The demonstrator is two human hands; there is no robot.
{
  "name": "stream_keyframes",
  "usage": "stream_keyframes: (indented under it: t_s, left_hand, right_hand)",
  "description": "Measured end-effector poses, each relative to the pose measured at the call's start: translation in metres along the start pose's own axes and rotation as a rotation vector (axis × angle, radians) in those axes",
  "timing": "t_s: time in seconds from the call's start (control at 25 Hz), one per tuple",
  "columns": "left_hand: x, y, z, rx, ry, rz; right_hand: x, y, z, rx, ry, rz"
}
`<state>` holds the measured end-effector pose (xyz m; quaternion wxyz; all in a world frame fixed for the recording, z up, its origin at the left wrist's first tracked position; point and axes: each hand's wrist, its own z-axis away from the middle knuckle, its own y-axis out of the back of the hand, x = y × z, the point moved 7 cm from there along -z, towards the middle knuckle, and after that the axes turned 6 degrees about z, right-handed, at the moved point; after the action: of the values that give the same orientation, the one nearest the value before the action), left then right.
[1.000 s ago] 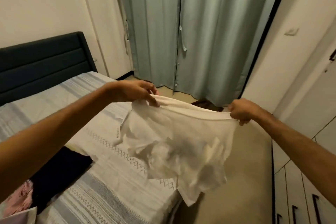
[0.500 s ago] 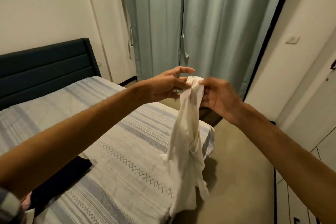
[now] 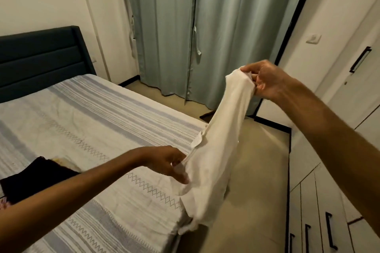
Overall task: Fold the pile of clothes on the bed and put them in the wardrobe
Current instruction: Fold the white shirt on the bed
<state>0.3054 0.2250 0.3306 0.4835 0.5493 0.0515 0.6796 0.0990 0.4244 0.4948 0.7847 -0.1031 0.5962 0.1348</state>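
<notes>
A white garment (image 3: 218, 150), doubled lengthwise, hangs in the air over the bed's foot corner. My right hand (image 3: 265, 80) grips its upper end, raised at the right. My left hand (image 3: 170, 162) pinches its edge lower down, near a small white label. The cloth stretches slanting between both hands, and its loose end dangles below the mattress edge. On the bed (image 3: 92, 129) at the far left lies a black garment (image 3: 30, 178), with a bit of pink cloth (image 3: 3, 203) at the frame's edge. The white wardrobe (image 3: 333, 201) with black handles stands at the right.
A dark headboard (image 3: 41, 57) backs the bed at the left. Grey-green curtains (image 3: 205, 31) hang at the far wall. A strip of beige floor (image 3: 257, 170) runs between the bed and the wardrobe. A dark object (image 3: 207, 115) lies on the floor by the curtains.
I brought the two top corners together, so the spread garment folded in half. Then my right hand kept the top and moved right, while my left hand slid down the edge.
</notes>
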Motion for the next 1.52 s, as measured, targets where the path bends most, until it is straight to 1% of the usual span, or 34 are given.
stream_keyframes:
  t_s: [0.04, 0.12, 0.24, 0.4, 0.48, 0.6, 0.64, 0.68, 0.72, 0.76, 0.8, 0.84, 0.92, 0.96, 1.0, 1.04, 1.12, 1.2, 1.28, 1.32, 1.36, 1.44, 1.52]
  left_hand:
    - [-0.007, 0.007, 0.005, 0.039, 0.013, -0.057]
    - [-0.016, 0.032, 0.017, 0.109, 0.04, -0.071]
    - [-0.013, 0.071, 0.034, 0.201, 0.034, -0.058]
    - [-0.001, 0.112, 0.039, 0.373, -0.052, -0.154]
    - [-0.004, 0.139, 0.043, 0.472, 0.001, -0.216]
    - [-0.02, 0.172, 0.054, 0.635, 0.157, -0.326]
    - [-0.024, 0.178, 0.057, 0.661, 0.171, -0.293]
    - [-0.03, 0.182, 0.057, 0.648, 0.16, -0.177]
    - [-0.035, 0.184, 0.058, 0.591, 0.133, 0.011]
    - [-0.041, 0.181, 0.059, 0.499, 0.128, 0.19]
    - [-0.047, 0.176, 0.061, 0.401, 0.163, 0.276]
    - [-0.053, 0.174, 0.062, 0.327, 0.212, 0.232]
    - [-0.064, 0.165, 0.059, 0.217, 0.292, -0.119]
    - [-0.067, 0.162, 0.056, 0.209, 0.304, -0.255]
    - [-0.068, 0.163, 0.056, 0.25, 0.287, -0.3]
    - [-0.069, 0.166, 0.057, 0.318, 0.251, -0.25]
    - [-0.066, 0.175, 0.063, 0.456, 0.154, 0.005]
    - [-0.061, 0.182, 0.067, 0.537, 0.043, 0.252]
    - [-0.051, 0.191, 0.072, 0.586, -0.034, 0.366]
    - [-0.046, 0.198, 0.075, 0.592, -0.051, 0.351]
    - [-0.042, 0.208, 0.078, 0.59, -0.041, 0.283]
    - [-0.038, 0.232, 0.084, 0.585, 0.042, 0.022]
    - [-0.038, 0.261, 0.08, 0.652, 0.123, -0.189]
  right_hand:
    - [0.003, 0.009, -0.002, 0.001, -0.032, 0.048]
    - [0.012, 0.026, -0.005, 0.016, -0.092, 0.101]
    - [0.022, 0.042, -0.006, 0.051, -0.085, 0.072]
    - [0.014, 0.047, -0.003, 0.047, 0.073, 0.137]
    - [0.002, 0.048, 0.001, 0.037, 0.165, 0.145]
    - [-0.015, 0.056, 0.003, 0.068, 0.255, 0.08]
    - [-0.018, 0.058, 0.002, 0.065, 0.266, 0.079]
    - [-0.02, 0.058, 0.001, 0.055, 0.266, 0.095]
    - [-0.02, 0.057, 0.0, 0.038, 0.261, 0.117]
    - [-0.021, 0.056, -0.001, 0.022, 0.255, 0.129]
    - [-0.02, 0.054, -0.003, 0.011, 0.25, 0.12]
    - [-0.02, 0.053, -0.003, 0.008, 0.246, 0.102]
    - [-0.018, 0.053, -0.005, 0.015, 0.23, 0.094]
    - [-0.016, 0.054, -0.005, 0.029, 0.217, 0.114]
    - [-0.016, 0.055, -0.004, 0.042, 0.2, 0.152]
    - [-0.015, 0.055, -0.003, 0.052, 0.178, 0.202]
    - [-0.014, 0.056, 0.002, 0.057, 0.123, 0.301]
    - [-0.016, 0.059, 0.006, 0.088, 0.093, 0.356]
    - [-0.023, 0.067, 0.009, 0.153, 0.106, 0.328]
    - [-0.027, 0.071, 0.01, 0.184, 0.12, 0.284]
    - [-0.029, 0.075, 0.01, 0.205, 0.13, 0.234]
    - [-0.032, 0.079, 0.001, 0.227, 0.13, 0.149]
    - [-0.03, 0.08, -0.018, 0.234, 0.107, 0.086]
